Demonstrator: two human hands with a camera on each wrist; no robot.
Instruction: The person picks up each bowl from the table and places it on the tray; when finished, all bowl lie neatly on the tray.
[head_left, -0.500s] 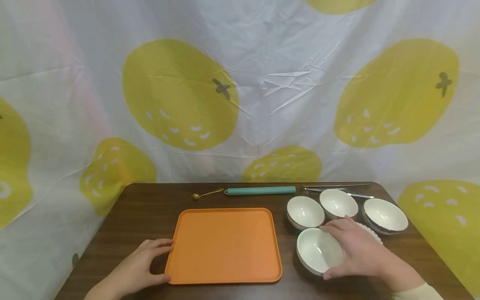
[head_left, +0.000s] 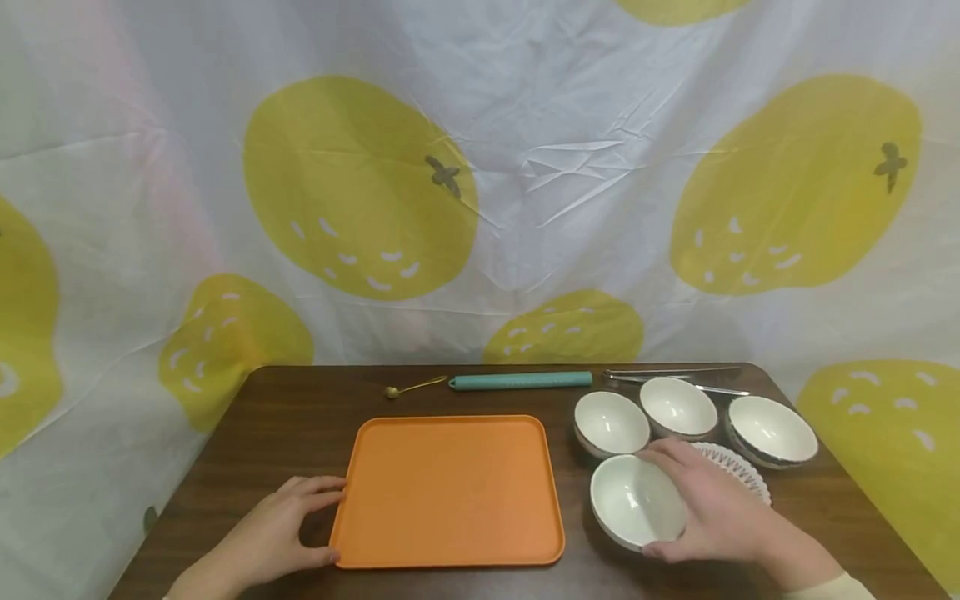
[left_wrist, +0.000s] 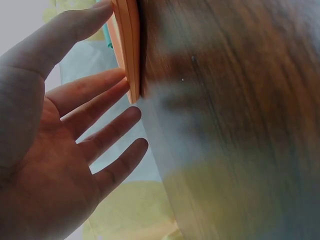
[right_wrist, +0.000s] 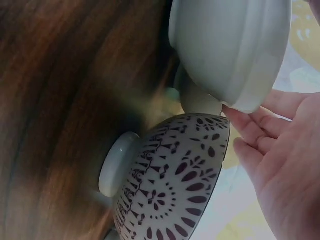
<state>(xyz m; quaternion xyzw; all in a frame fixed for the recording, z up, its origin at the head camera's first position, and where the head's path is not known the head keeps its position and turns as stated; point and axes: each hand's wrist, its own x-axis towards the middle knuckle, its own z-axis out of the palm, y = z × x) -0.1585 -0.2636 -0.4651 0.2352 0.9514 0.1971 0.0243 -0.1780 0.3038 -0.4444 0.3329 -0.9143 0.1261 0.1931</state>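
My right hand (head_left: 716,504) grips a white bowl (head_left: 633,504) by its rim, right of the tray. The thumb is on the near side and the fingers on the far side. In the right wrist view this bowl's plain, ridged outer wall (right_wrist: 230,55) shows, tilted. At the left edge of the orange tray (head_left: 450,492), my left hand (head_left: 266,529) touches the rim with its thumb and fingertips, fingers spread and fairly straight. A white plate (head_left: 738,471) with a lacy edge lies partly hidden behind my right hand.
Three more bowls stand behind the held one: left (head_left: 611,423), middle (head_left: 677,406) and right (head_left: 771,429). A dark-patterned bowl (right_wrist: 175,180) fills the lower right wrist view. Along the back lie a gold spoon (head_left: 405,389), a teal stick (head_left: 521,382) and thin metal utensils (head_left: 720,391).
My right hand and the white bowl have shifted slightly to the left. More of the lacy plate shows now. My left hand and the tray have stayed put.
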